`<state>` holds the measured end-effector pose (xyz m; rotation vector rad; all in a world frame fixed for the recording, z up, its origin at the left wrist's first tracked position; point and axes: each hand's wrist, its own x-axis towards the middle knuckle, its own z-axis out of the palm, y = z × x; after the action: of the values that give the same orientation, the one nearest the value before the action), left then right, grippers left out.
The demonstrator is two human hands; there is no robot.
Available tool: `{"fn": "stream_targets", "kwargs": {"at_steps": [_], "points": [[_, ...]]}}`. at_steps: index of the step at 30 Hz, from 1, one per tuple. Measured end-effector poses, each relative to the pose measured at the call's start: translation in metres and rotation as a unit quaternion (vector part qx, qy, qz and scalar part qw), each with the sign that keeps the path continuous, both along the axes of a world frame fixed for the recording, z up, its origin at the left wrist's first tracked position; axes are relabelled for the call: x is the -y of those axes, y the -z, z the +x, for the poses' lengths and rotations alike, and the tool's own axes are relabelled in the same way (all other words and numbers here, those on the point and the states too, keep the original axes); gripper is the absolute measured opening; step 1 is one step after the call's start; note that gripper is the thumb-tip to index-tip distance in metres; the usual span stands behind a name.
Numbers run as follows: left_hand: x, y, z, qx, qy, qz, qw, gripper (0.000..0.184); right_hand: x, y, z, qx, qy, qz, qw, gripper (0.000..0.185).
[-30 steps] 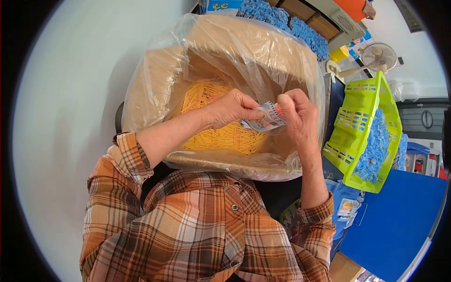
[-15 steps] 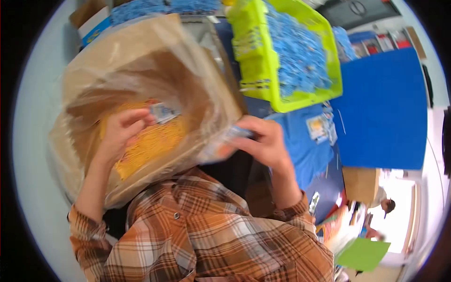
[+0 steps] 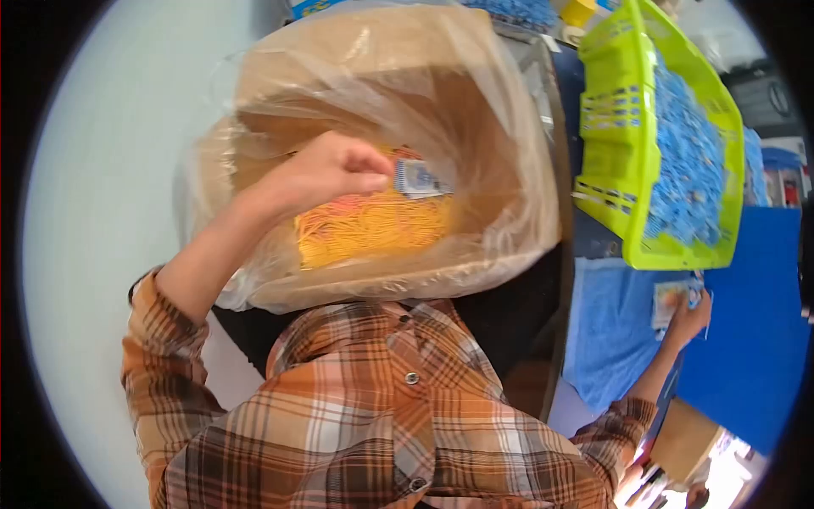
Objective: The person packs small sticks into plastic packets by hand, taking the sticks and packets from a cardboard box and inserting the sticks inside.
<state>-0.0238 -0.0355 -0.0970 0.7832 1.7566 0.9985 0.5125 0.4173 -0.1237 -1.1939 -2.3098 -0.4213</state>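
Between box edges (image 3: 373, 291), left hand (image 3: 335, 172)

**Cardboard box (image 3: 381, 286) open above, lime-green basket (image 3: 612, 140) blocking at right**

The left hand (image 3: 343, 170) can enter the box from above; plastic-draped walls (image 3: 487, 153) bar the sides. Nearer the body than the basket, flat blue cloth (image 3: 606, 331) leaves passage to the right hand (image 3: 691, 318), with a blue panel (image 3: 750, 331) just beside it.

In the middle, a brown matt cardboard box (image 3: 483, 110) is lined with a clear, glossy, crinkled plastic bag (image 3: 534, 191), and a small shiny white-and-blue printed packet (image 3: 421, 178) is seen inside, while on the right smooth plastic is shown by a lime-green slotted basket (image 3: 617, 131) and matt fabric by a flat light-blue cloth (image 3: 606, 327).
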Motion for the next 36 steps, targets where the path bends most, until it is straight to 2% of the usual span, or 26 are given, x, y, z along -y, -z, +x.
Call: {"fn": "stream_targets", "kwargs": {"at_steps": [2,3,4,6,9,12,15,18,21,24,27,30,33,36], "points": [[-0.022,0.033,-0.009,-0.147,0.065,0.031,0.986,0.021,0.016,-0.002,-0.018,-0.010,-0.003,0.041,0.999,0.038],[-0.036,0.058,-0.009,-0.225,0.100,-0.018,0.969,0.020,0.034,0.000,-0.028,-0.011,0.002,0.057,0.998,0.037],[-0.050,0.086,-0.008,-0.300,0.136,-0.068,0.942,0.019,0.052,0.001,-0.039,-0.011,0.008,0.072,0.997,0.035],[-0.067,0.163,-0.011,-0.403,0.139,-0.041,0.904,0.025,0.084,0.000,-0.051,-0.001,-0.043,0.048,0.998,0.034],[-0.095,0.202,-0.006,-0.471,0.139,-0.108,0.864,0.033,0.126,-0.014,-0.067,0.027,-0.100,0.033,0.994,0.035],[-0.105,0.231,-0.006,-0.492,0.115,-0.092,0.858,0.042,0.152,-0.023,-0.065,0.049,-0.104,0.022,0.993,0.032],[-0.108,0.235,-0.005,-0.481,0.065,-0.063,0.872,0.045,0.170,-0.032,-0.075,0.023,-0.105,0.007,0.994,0.030],[-0.105,0.244,-0.004,-0.523,-0.014,0.050,0.851,0.044,0.181,-0.035,-0.091,-0.001,-0.122,-0.007,0.993,0.030],[-0.100,0.239,-0.010,-0.418,-0.003,0.066,0.906,0.036,0.195,-0.043,-0.120,0.018,-0.176,-0.013,0.984,0.028],[-0.095,0.224,-0.010,-0.367,0.040,-0.014,0.929,0.025,0.206,-0.044,-0.139,0.038,-0.222,-0.025,0.974,0.026],[-0.086,0.204,-0.007,-0.447,0.106,-0.045,0.887,0.021,0.218,-0.048,-0.155,0.030,-0.269,-0.037,0.962,0.022],[-0.082,0.183,-0.006,-0.452,0.109,-0.091,0.881,0.022,0.237,-0.053,-0.174,-0.026,-0.291,-0.072,0.954,0.020],[-0.074,0.163,-0.010,-0.473,0.117,-0.139,0.862,0.023,0.258,-0.058,-0.205,-0.056,-0.384,-0.116,0.914,0.019],[-0.058,0.112,-0.015,-0.387,0.114,-0.111,0.908,0.017,0.286,-0.063,-0.272,-0.062,-0.456,-0.187,0.868,0.025]]}}
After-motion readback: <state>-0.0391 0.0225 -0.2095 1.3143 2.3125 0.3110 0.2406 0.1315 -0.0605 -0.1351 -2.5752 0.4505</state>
